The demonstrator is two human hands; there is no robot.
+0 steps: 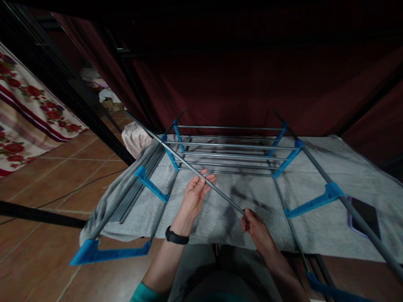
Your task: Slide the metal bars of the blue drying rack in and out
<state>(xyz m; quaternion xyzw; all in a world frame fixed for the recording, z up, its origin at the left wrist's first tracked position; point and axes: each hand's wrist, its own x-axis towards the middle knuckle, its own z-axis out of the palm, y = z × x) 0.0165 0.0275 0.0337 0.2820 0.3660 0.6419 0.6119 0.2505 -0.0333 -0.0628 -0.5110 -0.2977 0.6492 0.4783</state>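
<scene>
A room in a home, likely a bedroom.
A floral bedsheet is hanging at the left, terracotta floor tiles are showing, a dark red curtain is draping behind, and a tubular rack is standing on a grey blanket.

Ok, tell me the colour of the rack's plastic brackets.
Bright blue brackets, clearest in the head view.

No words, numbers, brands or signs can be read. The rod and the blue brackets of the rack have plain surfaces. The phone at the near right has a dark screen. The black wristband is too small to tell any mark. The flowered cloth at the far left carries only a pattern.
</scene>
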